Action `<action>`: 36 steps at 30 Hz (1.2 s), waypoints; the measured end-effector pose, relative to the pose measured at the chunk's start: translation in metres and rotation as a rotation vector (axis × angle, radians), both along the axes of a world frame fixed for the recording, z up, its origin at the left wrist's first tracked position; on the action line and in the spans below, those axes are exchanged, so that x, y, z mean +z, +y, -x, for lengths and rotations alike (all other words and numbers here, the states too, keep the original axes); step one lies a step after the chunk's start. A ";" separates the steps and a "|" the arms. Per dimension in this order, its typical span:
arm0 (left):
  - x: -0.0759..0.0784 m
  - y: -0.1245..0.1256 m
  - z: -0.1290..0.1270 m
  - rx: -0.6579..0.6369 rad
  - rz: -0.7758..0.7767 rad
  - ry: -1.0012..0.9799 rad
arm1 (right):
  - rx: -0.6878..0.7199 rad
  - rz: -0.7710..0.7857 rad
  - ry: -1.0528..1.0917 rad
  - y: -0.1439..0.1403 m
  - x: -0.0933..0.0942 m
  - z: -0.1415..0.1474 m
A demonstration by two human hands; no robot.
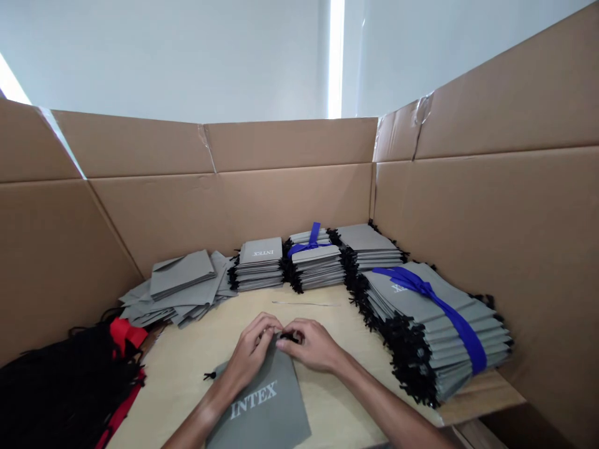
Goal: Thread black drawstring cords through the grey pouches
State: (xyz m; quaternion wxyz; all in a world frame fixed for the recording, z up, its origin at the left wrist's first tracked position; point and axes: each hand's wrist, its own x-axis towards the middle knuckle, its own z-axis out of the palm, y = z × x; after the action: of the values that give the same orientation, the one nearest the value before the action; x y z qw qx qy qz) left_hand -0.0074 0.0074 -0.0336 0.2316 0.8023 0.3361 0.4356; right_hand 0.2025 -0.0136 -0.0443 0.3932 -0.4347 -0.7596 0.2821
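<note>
Two hands are brought together at the top edge of a grey pouch (pixel 262 399) printed INTEX, which lies flat on the bench (pixel 322 399) directly under them. The left hand (pixel 253 352) is pinched on the pouch's mouth, and the right hand (pixel 313 345) is closed on the black drawstring (pixel 289 337) there (the exact grip is partly hidden by the fingers). A knotted cord end (pixel 209 375) lies just left of the left hand. The step would probably be done best if the mouth were held flat and the cord drawn evenly, so that the fabric is not bunched. Beyond the hands, banded stacks (pixel 313 262) are seen; to their right, a larger stack (pixel 440 324).
</note>
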 end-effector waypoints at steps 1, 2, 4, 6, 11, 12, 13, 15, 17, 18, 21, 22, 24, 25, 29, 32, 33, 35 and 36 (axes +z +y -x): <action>0.000 0.000 0.000 0.018 0.027 -0.008 | 0.011 0.016 0.013 0.000 -0.002 0.002; 0.001 0.001 0.000 0.035 0.052 -0.014 | 0.017 0.041 0.037 0.001 -0.005 0.004; 0.005 0.002 0.003 0.050 0.102 0.006 | 0.015 0.091 0.114 0.005 -0.010 0.005; 0.009 0.005 0.011 0.036 0.144 0.085 | -0.016 0.101 0.198 0.010 -0.013 0.003; 0.017 0.016 0.036 0.018 0.193 0.273 | -0.179 0.020 0.329 0.024 -0.018 -0.012; 0.017 0.018 0.039 0.023 0.207 0.259 | -0.203 0.012 0.341 0.027 -0.019 -0.014; 0.016 0.020 0.041 0.030 0.223 0.228 | -0.217 0.010 0.351 0.029 -0.019 -0.016; 0.015 0.024 0.041 0.055 0.247 0.148 | -0.218 0.021 0.360 0.030 -0.020 -0.020; 0.013 0.029 0.040 0.110 0.243 0.078 | -0.201 0.041 0.328 0.030 -0.020 -0.023; 0.012 0.032 0.041 0.144 0.229 0.055 | -0.204 0.054 0.286 0.028 -0.019 -0.024; 0.010 0.044 0.049 0.212 0.159 0.073 | -0.298 0.065 0.081 0.024 -0.016 -0.031; 0.010 0.049 0.055 0.238 0.121 0.104 | -0.341 0.048 0.017 0.023 -0.015 -0.033; 0.009 0.061 0.066 0.334 -0.003 0.196 | -0.410 0.012 -0.088 0.023 -0.014 -0.036; 0.009 0.066 0.071 0.398 -0.081 0.246 | -0.432 -0.008 -0.140 0.025 -0.014 -0.038; 0.001 0.076 0.080 0.522 -0.222 0.435 | -0.507 -0.136 -0.383 0.035 -0.014 -0.043; -0.009 0.069 0.077 0.418 -0.110 0.559 | -0.535 -0.207 -0.507 0.046 -0.015 -0.047; -0.012 0.066 0.075 0.382 -0.092 0.587 | -0.536 -0.210 -0.526 0.049 -0.016 -0.048; -0.018 0.061 0.072 0.344 -0.101 0.620 | -0.525 -0.203 -0.535 0.054 -0.017 -0.052; -0.021 0.059 0.070 0.339 -0.111 0.626 | -0.515 -0.198 -0.532 0.056 -0.018 -0.053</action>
State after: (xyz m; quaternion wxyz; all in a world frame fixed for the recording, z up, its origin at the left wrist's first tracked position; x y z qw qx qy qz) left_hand -0.0776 0.0666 -0.0545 -0.0019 0.8409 0.4951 0.2187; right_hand 0.2558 0.0428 -0.0620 0.2806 -0.6290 -0.7247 -0.0234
